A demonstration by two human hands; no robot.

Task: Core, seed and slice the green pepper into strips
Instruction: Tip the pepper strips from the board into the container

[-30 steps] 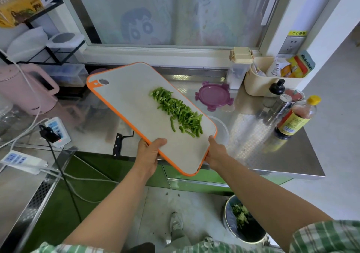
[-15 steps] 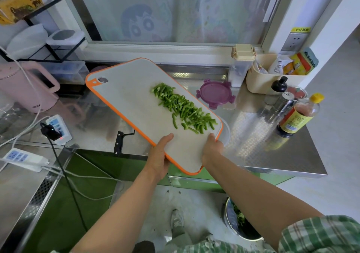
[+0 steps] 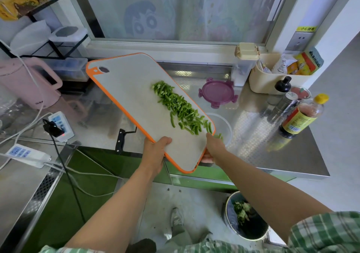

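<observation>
Basically sliced already — tilted cutting board is clamped by left hand and right hand, so pepper strips need tipping into bowl.

You wear a shirt checked in green and white. Its right sleeve is wide and loose, and its left sleeve shows only as a strip. Your forearms, left hand and right hand are bare. Lower down you have pale trousers and a light shoe.
</observation>
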